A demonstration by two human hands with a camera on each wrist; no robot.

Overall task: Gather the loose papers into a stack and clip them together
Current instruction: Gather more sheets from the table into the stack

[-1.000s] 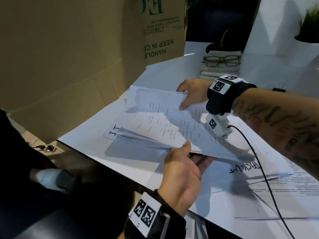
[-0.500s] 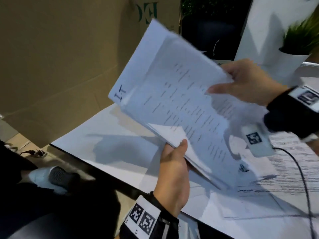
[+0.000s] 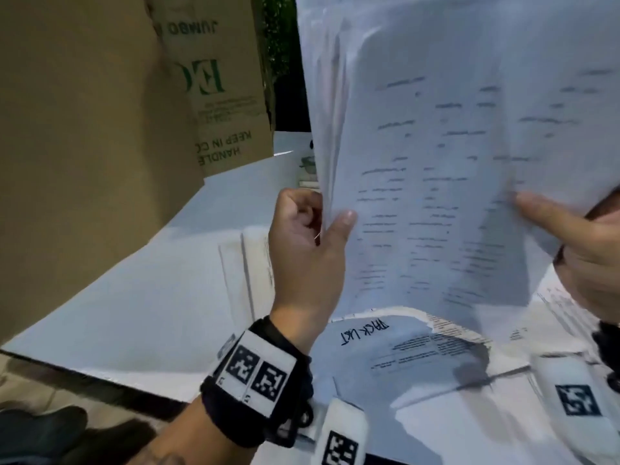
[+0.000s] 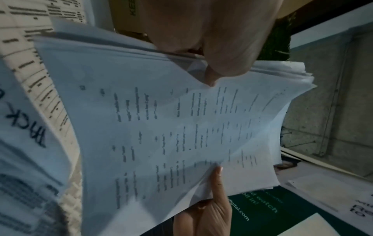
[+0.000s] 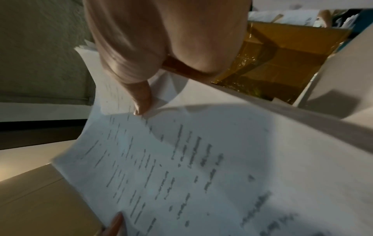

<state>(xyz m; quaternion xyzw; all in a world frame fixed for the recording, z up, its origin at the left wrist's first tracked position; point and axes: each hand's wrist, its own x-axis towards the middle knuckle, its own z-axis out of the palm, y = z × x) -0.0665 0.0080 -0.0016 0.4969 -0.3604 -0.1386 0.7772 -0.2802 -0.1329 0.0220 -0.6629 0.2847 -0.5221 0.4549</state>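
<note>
A thick stack of printed white papers (image 3: 436, 156) stands almost upright in the air above the table, held by both hands. My left hand (image 3: 312, 250) grips its left edge, thumb on the front sheet and fingers curled behind. My right hand (image 3: 583, 250) holds the right edge with its thumb across the front. The left wrist view shows the stack (image 4: 171, 127) pinched between both thumbs, its sheet edges uneven. In the right wrist view the stack (image 5: 201, 159) shows with my right thumb on it. More loose sheets, one marked "TASK LIST" (image 3: 365, 332), lie on the table underneath. No clip is in view.
A large brown cardboard box (image 3: 100, 129) stands at the left along the white table (image 3: 151, 297). Printed sheets (image 3: 553, 317) cover the table's near right part. The lifted stack hides the back of the table.
Both hands lifted the stack off the table and swung it up from lying flat to nearly upright. It now blocks the glasses and plant seen earlier.
</note>
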